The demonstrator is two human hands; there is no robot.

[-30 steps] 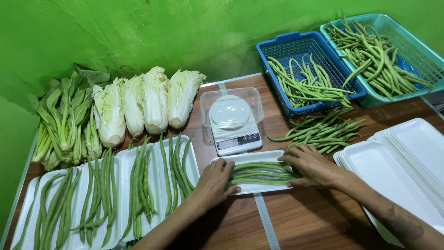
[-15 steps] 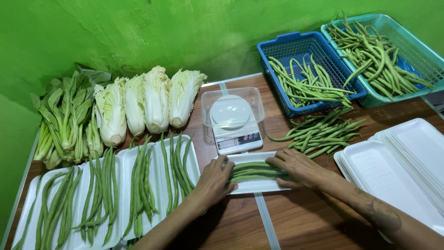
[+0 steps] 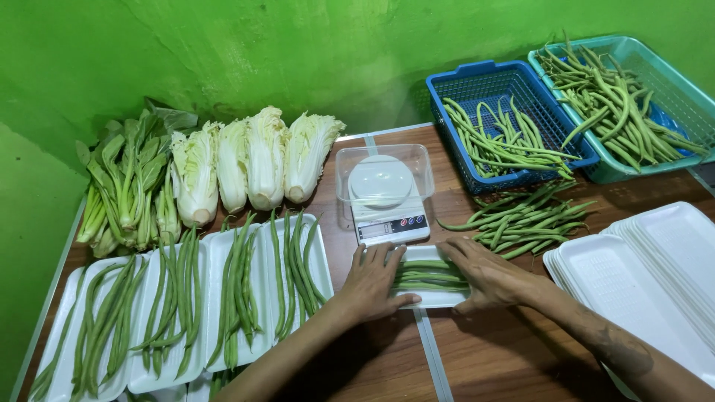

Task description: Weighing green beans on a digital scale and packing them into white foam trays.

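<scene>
My left hand point(image 3: 375, 284) and my right hand point(image 3: 485, 275) grip the two ends of a small white foam tray point(image 3: 436, 298) filled with green beans point(image 3: 430, 274). The tray rests on the wooden table point(image 3: 491, 357), just in front of a white digital kitchen scale point(image 3: 381, 195) that carries a clear plastic tub. A loose pile of green beans point(image 3: 530, 219) lies on the table to the right of the scale.
Several foam trays of beans point(image 3: 238, 298) lie in a row at the left. Napa cabbages point(image 3: 249, 164) and leafy greens point(image 3: 126, 179) lie behind them. A blue basket point(image 3: 477, 82) and a teal basket point(image 3: 655, 74) hold beans. Stacked empty foam trays point(image 3: 655, 268) sit at the right.
Both hands have slid the bean tray to the left across the table, and the hands now sit closer together on its ends.
</scene>
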